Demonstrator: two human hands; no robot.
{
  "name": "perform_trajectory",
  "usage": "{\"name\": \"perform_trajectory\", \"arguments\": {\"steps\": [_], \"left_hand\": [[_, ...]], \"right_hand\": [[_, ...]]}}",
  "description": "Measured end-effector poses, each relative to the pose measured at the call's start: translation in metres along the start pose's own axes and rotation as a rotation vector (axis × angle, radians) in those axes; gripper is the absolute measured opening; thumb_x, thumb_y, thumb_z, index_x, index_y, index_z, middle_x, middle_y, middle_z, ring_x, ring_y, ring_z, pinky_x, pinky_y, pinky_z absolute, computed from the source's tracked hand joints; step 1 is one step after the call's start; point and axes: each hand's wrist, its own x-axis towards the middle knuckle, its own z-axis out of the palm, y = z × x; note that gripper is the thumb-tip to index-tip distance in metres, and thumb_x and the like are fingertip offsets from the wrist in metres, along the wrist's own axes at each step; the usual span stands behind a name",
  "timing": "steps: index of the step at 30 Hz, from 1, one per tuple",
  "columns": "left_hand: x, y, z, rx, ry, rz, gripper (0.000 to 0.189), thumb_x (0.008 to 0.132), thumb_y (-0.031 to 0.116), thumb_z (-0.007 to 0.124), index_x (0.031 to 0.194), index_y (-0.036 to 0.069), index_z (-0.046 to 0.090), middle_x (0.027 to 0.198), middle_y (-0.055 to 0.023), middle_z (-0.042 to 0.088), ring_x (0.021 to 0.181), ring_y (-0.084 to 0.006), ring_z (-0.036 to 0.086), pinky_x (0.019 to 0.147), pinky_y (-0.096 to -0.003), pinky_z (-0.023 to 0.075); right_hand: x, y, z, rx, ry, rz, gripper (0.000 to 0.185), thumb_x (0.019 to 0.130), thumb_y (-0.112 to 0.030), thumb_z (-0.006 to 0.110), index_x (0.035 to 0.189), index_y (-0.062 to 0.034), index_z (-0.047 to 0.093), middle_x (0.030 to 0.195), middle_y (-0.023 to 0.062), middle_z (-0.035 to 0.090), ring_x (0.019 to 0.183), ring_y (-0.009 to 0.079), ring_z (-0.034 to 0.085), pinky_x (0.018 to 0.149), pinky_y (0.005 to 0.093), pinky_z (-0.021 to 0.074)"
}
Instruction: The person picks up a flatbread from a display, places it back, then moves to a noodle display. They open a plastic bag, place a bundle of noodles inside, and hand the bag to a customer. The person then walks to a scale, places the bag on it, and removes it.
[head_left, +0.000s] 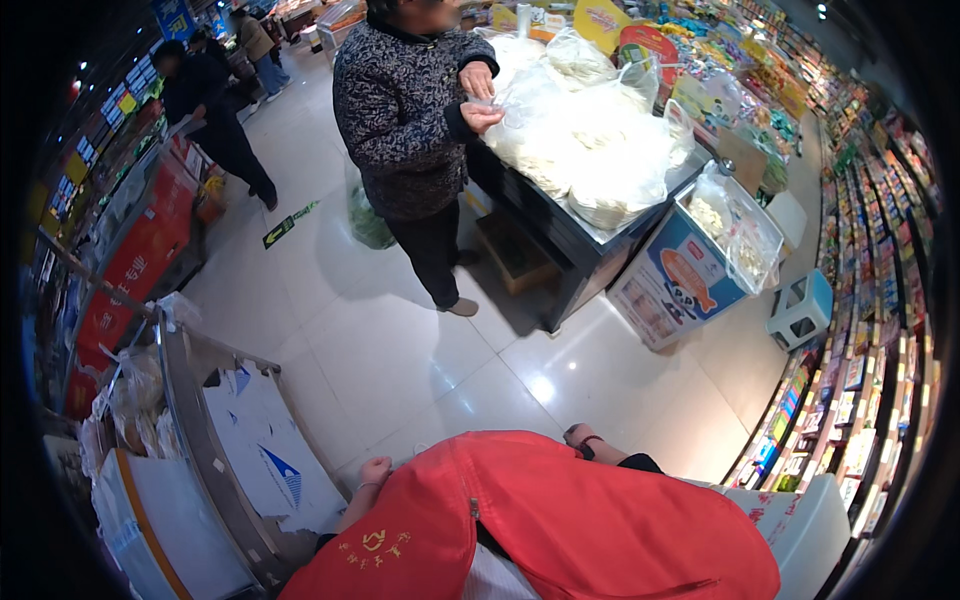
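Note:
Below the red zip jacket (540, 502) of the wearer, both arms hang at the sides. My left hand (376, 471) shows at the jacket's left edge with its fingers curled; nothing is seen in it. On the right, my right hand (579, 435) is curled too, with a dark red beaded bracelet at the wrist; whether it holds something small cannot be told. Neither hand touches the goods. Ahead, a person in a patterned jacket (405, 112) fingers a clear plastic bag beside a display table (574, 289) heaped with bagged pale noodles or dough sheets (600, 150).
A printed box (660, 277) with bagged pale food stands at the table's corner, near a blue and white stool (801, 307). Store shelves (855, 360) curve along the right. A metal-framed cart (262, 450) stands left. Another person (210, 112) walks farther back.

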Motion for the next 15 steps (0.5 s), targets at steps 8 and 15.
{"name": "perform_trajectory", "arguments": {"steps": [8,15], "left_hand": [[-0.023,-0.013,-0.01,0.002,0.035,0.024,0.025,0.083,0.029,0.065,0.082,0.004,0.07,0.07,-0.0073,0.066,0.06,-0.0152,0.063,0.057,-0.0318,0.0516],[0.02,-0.098,-0.015,0.291,0.104,0.079,0.032,0.082,0.033,0.068,0.092,0.003,0.073,0.083,-0.0094,0.072,0.078,-0.0195,0.068,0.074,-0.0329,0.0531]], "right_hand": [[0.028,-0.014,0.0,0.033,0.013,-0.066,0.032,0.087,-0.023,0.059,0.1,0.004,0.068,0.085,0.016,0.071,0.074,0.0243,0.069,0.071,0.0365,0.0546],[0.044,-0.04,-0.015,-0.174,-0.001,-0.108,0.029,0.089,-0.021,0.052,0.095,0.0011,0.069,0.076,0.0115,0.07,0.063,0.0218,0.068,0.063,0.0356,0.0552]]}}
